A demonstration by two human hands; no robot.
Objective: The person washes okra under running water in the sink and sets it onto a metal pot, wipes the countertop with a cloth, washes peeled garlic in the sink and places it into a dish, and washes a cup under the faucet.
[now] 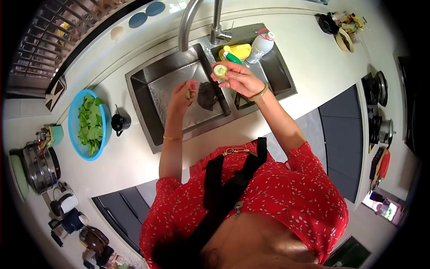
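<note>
My right hand (239, 80) is closed around a cucumber (220, 71), its pale round cut face turned up toward me. It is held over the divider between the two sink basins. My left hand (181, 97) hangs above the left basin (165, 83) with its fingers pinched on a small greenish piece (188, 94), probably a cut-off cucumber end. A dark, crumpled bag or cloth (207, 96) lies in that basin, just right of my left hand. The steel faucet (184, 31) arches over the basin's far side.
In the right basin stand a clear bottle with a white cap (261, 47), a yellow bottle (239, 51) and a green-topped one (232, 58). Left on the counter are a blue bowl of leafy greens (91, 123) and a black cup (121, 122). Pots (384, 132) stand at right.
</note>
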